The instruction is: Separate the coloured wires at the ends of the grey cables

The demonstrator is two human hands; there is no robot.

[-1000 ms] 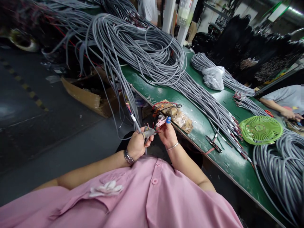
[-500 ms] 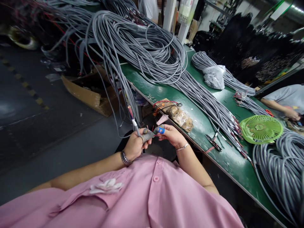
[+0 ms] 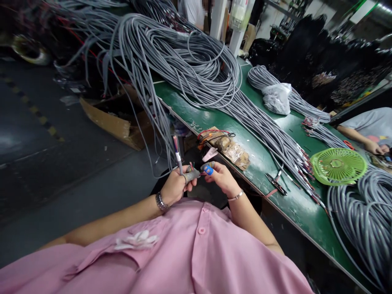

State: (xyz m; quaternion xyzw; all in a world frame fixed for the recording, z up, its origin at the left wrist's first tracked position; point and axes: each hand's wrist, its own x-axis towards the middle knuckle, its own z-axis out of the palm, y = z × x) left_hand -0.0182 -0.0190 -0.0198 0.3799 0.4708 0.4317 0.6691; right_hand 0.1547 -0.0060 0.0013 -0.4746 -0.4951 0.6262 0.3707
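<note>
"Can any lettering be read near the person's left fingers (image 3: 192, 184)?"

"None, there or elsewhere. Just above them, a white sleeve (image 3: 178, 156) wraps a round grey cable (image 3: 180, 167); it is too small to show print."

"And the round lime-green plastic fan (image 3: 349, 173), well to the right of the fingers?"

"Its hub bears a small badge (image 3: 336, 163), too tiny to read."

"The clear plastic case (image 3: 238, 18), beyond the fingers and to their right?"

"It carries a white-and-red label (image 3: 243, 2), illegible, at the picture's top edge."

"Any signs?"

"Yellow-and-black striped floor tape (image 3: 39, 114), a wordless marking, well to the left of the fingers."
</note>
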